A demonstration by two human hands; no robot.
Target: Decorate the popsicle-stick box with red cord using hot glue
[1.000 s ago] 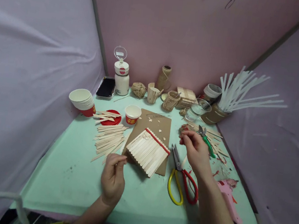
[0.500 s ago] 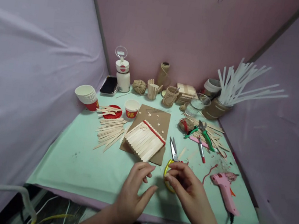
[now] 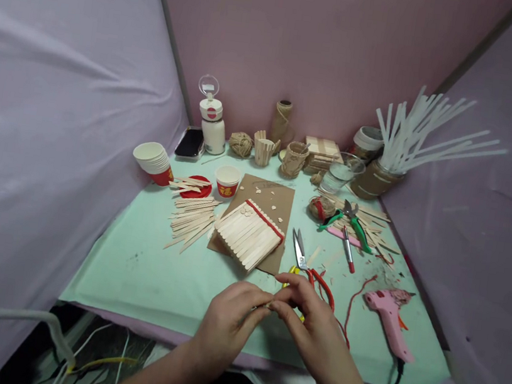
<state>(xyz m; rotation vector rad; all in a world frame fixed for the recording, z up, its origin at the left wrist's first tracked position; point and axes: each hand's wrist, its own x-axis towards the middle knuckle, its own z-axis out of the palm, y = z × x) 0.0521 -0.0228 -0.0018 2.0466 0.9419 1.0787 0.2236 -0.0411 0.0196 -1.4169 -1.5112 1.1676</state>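
Observation:
My left hand (image 3: 234, 317) and my right hand (image 3: 304, 316) meet fingertip to fingertip near the table's front edge. Both are closed in a pinch around a tiny light-coloured piece, mostly hidden by the fingers and too small to name. Just beyond them lies a panel of craft sticks (image 3: 250, 235) with a red strip along its upper edge and a few small wooden pieces at one corner. It rests tilted on a brown board (image 3: 279, 195), where more small pale pieces are scattered. Scissors (image 3: 301, 252) with red and yellow handles lie partly behind my right hand.
A pink glue gun (image 3: 390, 319) with its cord lies at right, near red yarn (image 3: 351, 304). Green-handled pliers (image 3: 357, 225) and a pen (image 3: 347, 249) are behind. Loose craft sticks (image 3: 192, 218), paper cups (image 3: 153, 161) and a water cup (image 3: 340, 173) stand around.
My hands have come together; the left fingers have closed from a looser, parted pose to a pinch against the right fingertips. The camera view has shifted slightly.

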